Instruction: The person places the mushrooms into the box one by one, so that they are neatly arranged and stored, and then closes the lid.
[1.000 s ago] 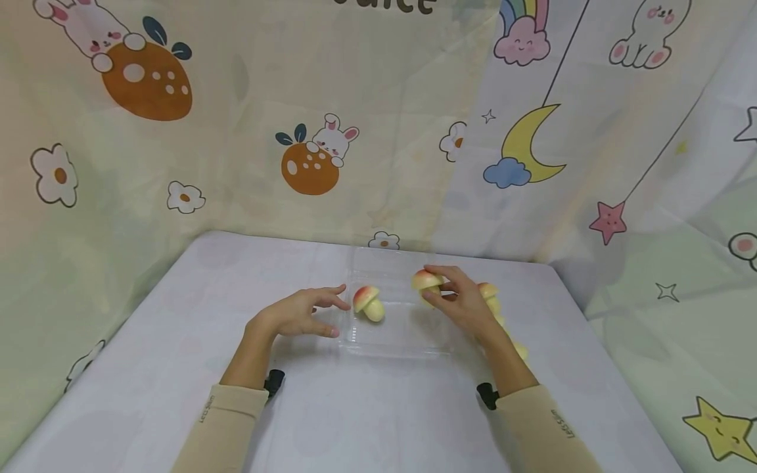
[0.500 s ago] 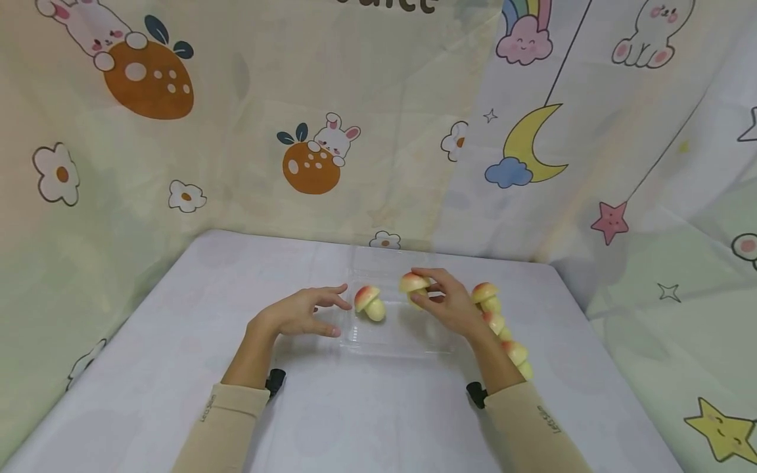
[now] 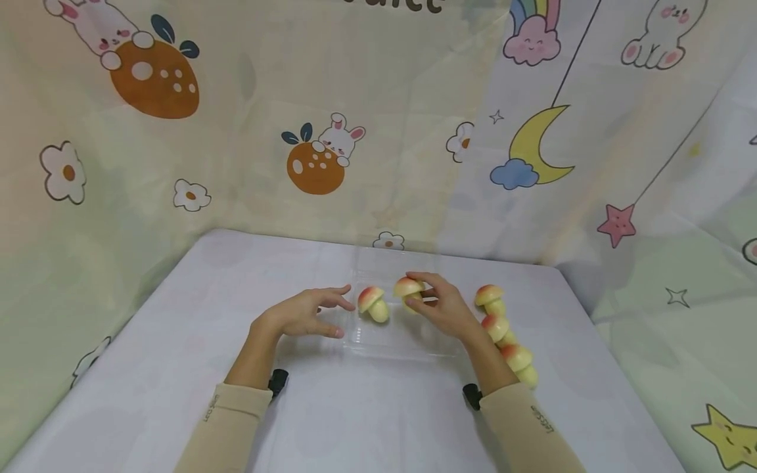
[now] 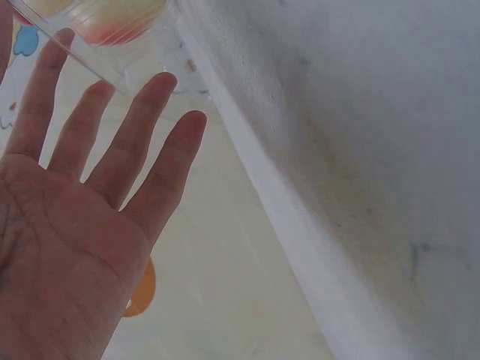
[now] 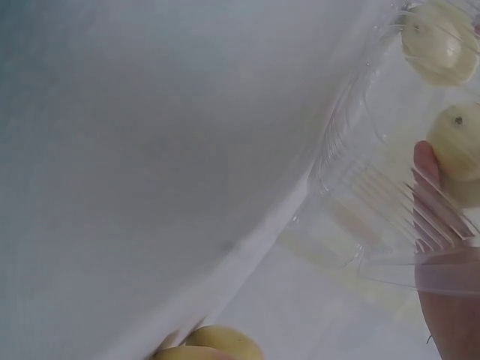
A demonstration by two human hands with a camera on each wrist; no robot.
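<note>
A clear plastic box (image 3: 402, 348) stands in the middle of the table. My right hand (image 3: 446, 310) pinches a mushroom-shaped piece (image 3: 408, 287), with a pale yellow stem and red-tinted cap, over the right part of the box. Beside it, a matching mushroom (image 3: 374, 305) lies tilted in the box's left part. My left hand (image 3: 304, 315) has its fingers extended at the box's left side. In the left wrist view, its fingertips are at the clear wall; contact is hard to tell. Through the plastic, the right wrist view shows my thumb (image 5: 424, 161) against the held mushroom (image 5: 459, 150).
Three more mushrooms lie in a slanting row right of the box: a far one (image 3: 489, 299), a middle one (image 3: 497, 327) and a near one (image 3: 519, 361), close to my right forearm. A cartoon-printed cloth (image 3: 236, 131) hangs behind the white table (image 3: 367, 420).
My right hand has carried its mushroom leftward, closer to the one lying in the box. The row at the right is now less covered by my arm. My left hand stays in place.
</note>
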